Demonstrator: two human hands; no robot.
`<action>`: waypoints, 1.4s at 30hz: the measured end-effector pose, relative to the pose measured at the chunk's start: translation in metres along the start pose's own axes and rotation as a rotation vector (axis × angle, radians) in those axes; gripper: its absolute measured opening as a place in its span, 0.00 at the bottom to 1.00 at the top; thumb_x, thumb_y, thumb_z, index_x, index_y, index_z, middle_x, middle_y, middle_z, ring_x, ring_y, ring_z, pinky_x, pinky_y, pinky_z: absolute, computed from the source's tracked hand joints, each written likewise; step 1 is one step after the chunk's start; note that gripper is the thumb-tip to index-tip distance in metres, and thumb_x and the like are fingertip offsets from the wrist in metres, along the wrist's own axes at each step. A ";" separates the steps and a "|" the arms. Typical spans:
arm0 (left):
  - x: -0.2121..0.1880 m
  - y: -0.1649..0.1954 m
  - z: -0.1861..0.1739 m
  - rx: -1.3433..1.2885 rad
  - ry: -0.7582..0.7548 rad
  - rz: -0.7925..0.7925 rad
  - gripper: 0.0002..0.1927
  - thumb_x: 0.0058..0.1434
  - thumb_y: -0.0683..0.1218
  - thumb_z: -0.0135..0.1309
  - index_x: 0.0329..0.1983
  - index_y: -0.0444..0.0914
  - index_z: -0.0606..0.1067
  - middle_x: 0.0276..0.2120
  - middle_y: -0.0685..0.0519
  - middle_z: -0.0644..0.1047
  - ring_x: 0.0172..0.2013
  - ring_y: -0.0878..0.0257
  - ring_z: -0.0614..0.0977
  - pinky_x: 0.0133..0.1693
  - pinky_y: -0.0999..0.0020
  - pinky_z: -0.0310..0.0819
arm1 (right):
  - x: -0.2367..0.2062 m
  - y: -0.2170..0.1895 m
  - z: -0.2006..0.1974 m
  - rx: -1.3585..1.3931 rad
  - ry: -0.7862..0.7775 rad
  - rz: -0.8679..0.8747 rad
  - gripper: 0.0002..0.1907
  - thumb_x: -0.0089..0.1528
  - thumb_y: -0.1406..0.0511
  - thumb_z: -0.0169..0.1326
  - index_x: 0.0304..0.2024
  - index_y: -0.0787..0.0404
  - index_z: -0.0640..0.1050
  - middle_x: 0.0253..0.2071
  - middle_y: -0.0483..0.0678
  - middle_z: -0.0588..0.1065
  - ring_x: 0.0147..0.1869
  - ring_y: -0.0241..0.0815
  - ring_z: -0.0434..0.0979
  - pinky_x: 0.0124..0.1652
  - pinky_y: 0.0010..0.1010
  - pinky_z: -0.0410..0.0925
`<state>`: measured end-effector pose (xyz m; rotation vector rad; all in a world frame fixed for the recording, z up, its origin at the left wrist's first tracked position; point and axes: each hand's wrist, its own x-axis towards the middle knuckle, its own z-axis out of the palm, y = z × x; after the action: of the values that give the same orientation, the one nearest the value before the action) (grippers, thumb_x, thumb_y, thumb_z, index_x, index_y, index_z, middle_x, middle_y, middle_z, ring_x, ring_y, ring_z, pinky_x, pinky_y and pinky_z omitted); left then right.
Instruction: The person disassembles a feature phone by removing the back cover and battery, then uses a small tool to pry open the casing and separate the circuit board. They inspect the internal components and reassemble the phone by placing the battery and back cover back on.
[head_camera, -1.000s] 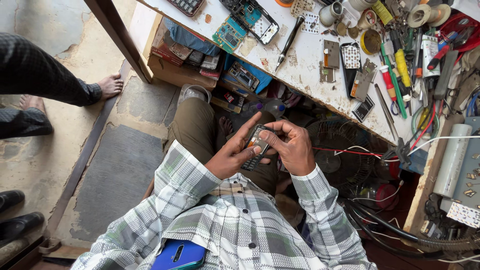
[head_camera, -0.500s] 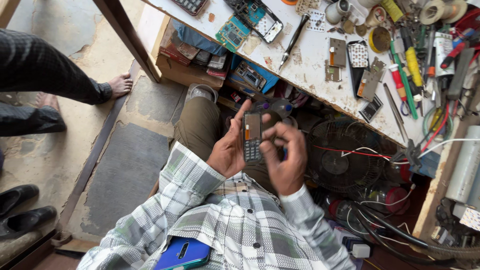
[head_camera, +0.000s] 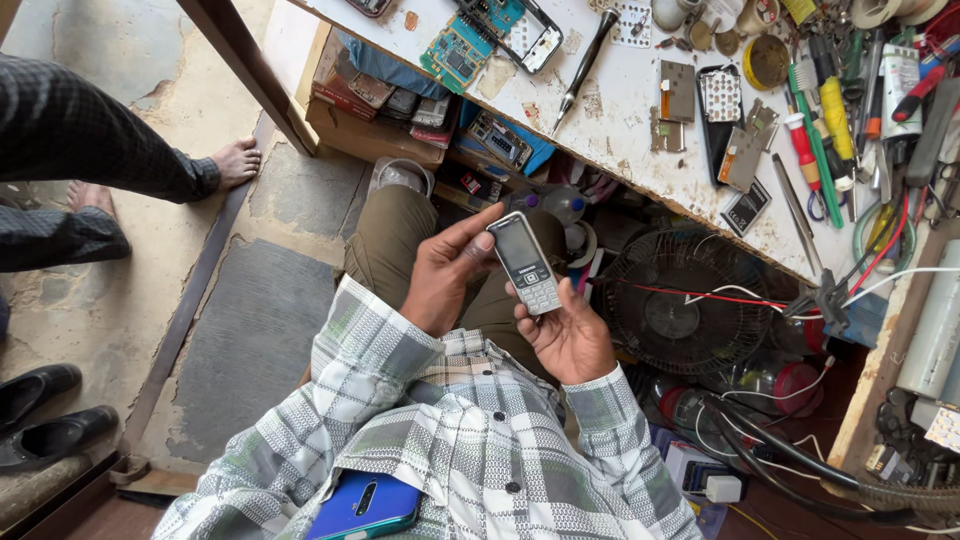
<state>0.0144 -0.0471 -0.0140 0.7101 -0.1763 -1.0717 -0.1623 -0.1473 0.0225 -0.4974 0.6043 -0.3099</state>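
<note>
Both hands meet over the person's lap, below the edge of the white workbench (head_camera: 640, 130), around a grey keypad phone (head_camera: 524, 262). It stands tilted, screen and keys facing up toward the camera. The left hand (head_camera: 445, 275) curls around the phone's upper left side, thumb and forefinger pinching near the dark screen. The right hand (head_camera: 570, 335) cradles the lower end from beneath, fingers closed loosely under the keypad, thumb beside the keys. Inspecting or keying a handset like this probably goes best with the right palm as the steady base and the left pinch kept light, so the screen stays uncovered and the body cannot twist. A table fan (head_camera: 680, 310) and loose red wires (head_camera: 720, 298) lie just beyond on the floor.
</note>
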 end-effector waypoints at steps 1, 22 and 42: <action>0.000 0.002 -0.003 0.020 0.003 -0.006 0.22 0.69 0.44 0.57 0.65 0.34 0.74 0.50 0.49 0.81 0.46 0.64 0.82 0.48 0.67 0.82 | 0.000 0.001 -0.003 0.075 -0.006 0.034 0.29 0.71 0.53 0.50 0.63 0.70 0.72 0.54 0.62 0.76 0.49 0.46 0.81 0.46 0.31 0.76; 0.006 0.010 -0.008 0.209 -0.213 -0.055 0.30 0.66 0.42 0.57 0.71 0.38 0.65 0.53 0.52 0.80 0.52 0.68 0.81 0.54 0.71 0.79 | 0.000 0.015 -0.009 0.344 -0.075 0.167 0.25 0.71 0.57 0.51 0.64 0.67 0.70 0.61 0.62 0.74 0.57 0.50 0.79 0.50 0.35 0.73; 0.010 0.007 -0.002 0.119 -0.013 -0.122 0.26 0.67 0.44 0.58 0.68 0.35 0.72 0.45 0.52 0.82 0.43 0.69 0.81 0.47 0.70 0.77 | 0.000 0.012 -0.008 0.264 -0.158 0.106 0.27 0.74 0.55 0.46 0.68 0.67 0.67 0.63 0.63 0.72 0.58 0.51 0.79 0.51 0.36 0.74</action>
<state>0.0251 -0.0526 -0.0136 0.8292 -0.2117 -1.1895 -0.1654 -0.1398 0.0109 -0.2318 0.4263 -0.2426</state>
